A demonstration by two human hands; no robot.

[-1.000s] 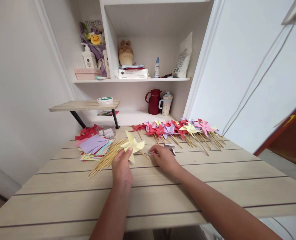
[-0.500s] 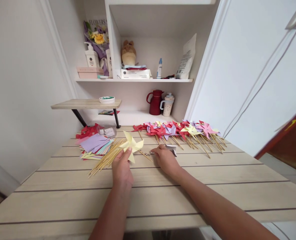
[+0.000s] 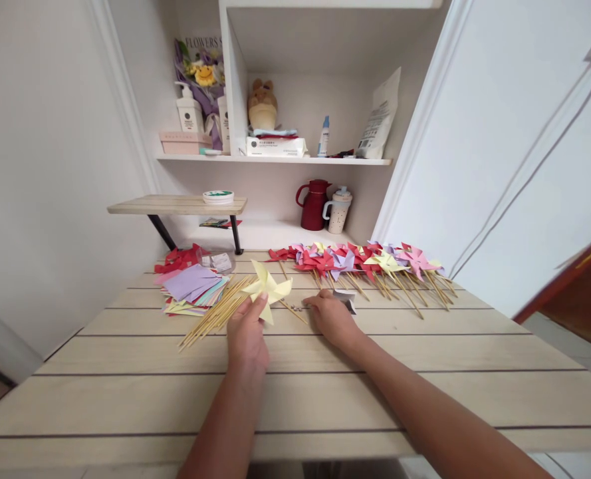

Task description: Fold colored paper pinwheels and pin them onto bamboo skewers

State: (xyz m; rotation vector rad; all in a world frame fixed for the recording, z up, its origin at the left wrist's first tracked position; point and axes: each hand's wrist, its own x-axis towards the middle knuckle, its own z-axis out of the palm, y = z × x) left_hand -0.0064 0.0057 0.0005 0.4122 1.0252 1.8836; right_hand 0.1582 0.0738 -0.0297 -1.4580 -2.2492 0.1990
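Observation:
My left hand (image 3: 248, 336) pinches a pale yellow paper pinwheel (image 3: 270, 290) at its centre, thumb on top. The pinwheel is held above the table with its blades fanned out. My right hand (image 3: 336, 319) rests low over the table, fingers closed together and pointing left. Its fingertips are beside several tiny shiny pins (image 3: 296, 308); whether one is between them I cannot make out. A single wooden stick (image 3: 294, 311) lies partly behind the pinwheel, close to the pins. Just behind my right hand is a small dark-and-silver piece (image 3: 346, 301), partly hidden.
A bundle of wooden sticks (image 3: 214, 318) lies left of my left hand, beside stacked coloured paper sheets (image 3: 189, 285) and a clear box (image 3: 219, 261). Finished pinwheels (image 3: 359, 259) on sticks lie along the back right. A small raised shelf (image 3: 175, 205) stands at the back left.
The view has shifted slightly, so everything sits a little further right. Both hands keep nearly the same pose, the left still holding the pinwheel and the right still at the pins.

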